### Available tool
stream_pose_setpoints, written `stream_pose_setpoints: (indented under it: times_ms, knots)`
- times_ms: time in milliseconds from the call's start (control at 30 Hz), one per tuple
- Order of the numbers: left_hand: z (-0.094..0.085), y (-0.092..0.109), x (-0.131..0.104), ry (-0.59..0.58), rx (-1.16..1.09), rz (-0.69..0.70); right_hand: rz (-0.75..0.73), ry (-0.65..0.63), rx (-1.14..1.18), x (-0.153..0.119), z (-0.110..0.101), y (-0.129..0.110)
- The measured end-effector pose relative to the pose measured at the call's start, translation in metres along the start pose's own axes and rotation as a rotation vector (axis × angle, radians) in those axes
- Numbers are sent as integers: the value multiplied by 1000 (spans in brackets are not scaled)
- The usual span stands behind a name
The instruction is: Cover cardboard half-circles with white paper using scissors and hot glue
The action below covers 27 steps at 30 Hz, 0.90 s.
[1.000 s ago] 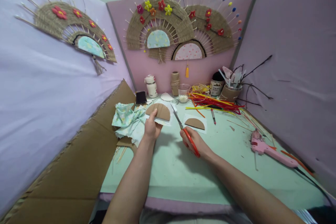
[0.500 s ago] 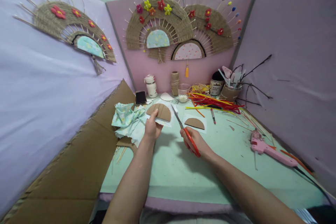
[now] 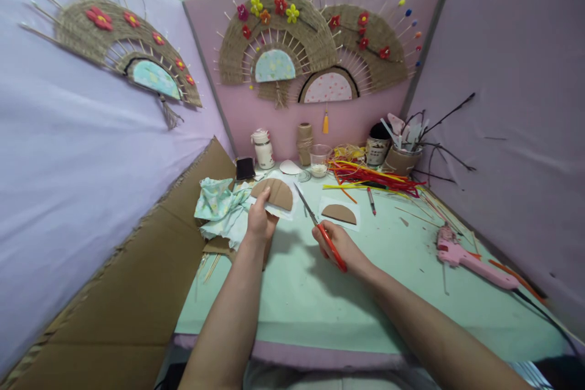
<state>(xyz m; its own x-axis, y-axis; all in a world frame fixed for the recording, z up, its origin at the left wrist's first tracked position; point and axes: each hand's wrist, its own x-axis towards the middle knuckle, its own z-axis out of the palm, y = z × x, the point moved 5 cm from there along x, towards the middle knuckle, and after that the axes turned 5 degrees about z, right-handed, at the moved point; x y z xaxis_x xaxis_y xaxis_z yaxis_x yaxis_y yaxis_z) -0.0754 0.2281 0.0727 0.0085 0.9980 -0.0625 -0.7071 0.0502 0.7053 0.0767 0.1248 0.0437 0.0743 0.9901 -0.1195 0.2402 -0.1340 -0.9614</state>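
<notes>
My left hand (image 3: 261, 219) grips a half-round cardboard piece (image 3: 280, 194) with a pale sheet (image 3: 289, 213) behind it, thumb on the cardboard face. My right hand (image 3: 334, 244) is closed round red-handled scissors (image 3: 328, 241), whose blades point up and away, just right of the held piece and apart from it. Beyond my right hand, a second half-round cardboard piece (image 3: 339, 214) lies on a white sheet (image 3: 358, 214) on the table. Patterned green fabric (image 3: 217, 202) lies crumpled to the left of my left hand.
A pink glue gun (image 3: 475, 268) lies on the right of the green table (image 3: 320, 323). Pipe cleaners (image 3: 375, 178), a marker (image 3: 371, 201), a twine roll (image 3: 304, 143) and a white bottle (image 3: 262, 149) are at the back. A cardboard sheet (image 3: 123, 280) stands left.
My left hand has moved slightly left with the cardboard piece and its sheet. The scissors have shifted slightly left, and a small round item behind the held sheet shows more clearly.
</notes>
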Motion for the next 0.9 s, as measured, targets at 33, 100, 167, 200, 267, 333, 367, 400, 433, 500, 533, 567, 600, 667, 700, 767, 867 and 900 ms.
stream_pose_setpoints:
  times_ms: [33,100,167,200,267,333,367,400,433,500,533,567,600,667,700,767,867,900]
  knots:
    - [0,0,0,-5,5,-4,-14,2,-11,-1,0,-1]
    - [-1,-1,0,-20,19,-18,-35,-5,-25,-2,0,-4]
    - [-1,-3,1,-42,34,-35,-46,-12,-28,-3,0,-5]
    - [-2,-4,1,-51,42,-42,-49,-13,-28,-3,-1,-5]
    - [-3,-4,2,-62,54,-49,-49,-9,-28,-3,-1,-4]
    - [-4,-4,2,-59,61,-48,-41,-4,-33,-2,-1,-4]
    - [-4,-4,2,-55,64,-47,-37,-1,-35,-2,-2,-4]
    - [-4,-4,2,-52,67,-47,-34,3,-35,-2,-2,-4]
    - [-4,-4,2,-47,68,-44,-32,4,-34,-2,-2,-4]
    - [-3,-4,1,-39,66,-34,-35,2,-28,-2,-2,-4]
    - [-3,-4,1,-38,64,-29,-36,-4,-26,-2,-2,-4]
    - [-2,-4,1,-38,64,-26,-36,-10,-24,-2,-1,-4]
    - [-2,-4,1,-39,65,-25,-33,-13,-23,-2,-1,-4]
    - [-2,-5,0,-46,73,-32,-23,-15,-20,-1,-1,-3]
    - [-2,-6,0,-49,77,-36,-17,-15,-18,-1,-1,-3]
    - [-2,-6,0,-53,87,-39,-6,-14,-14,-2,-1,-2]
    - [-2,-5,-1,-47,92,-32,14,-7,-11,-2,-1,-2]
    - [-2,-5,-1,-44,93,-28,22,-3,-9,-2,-1,-2]
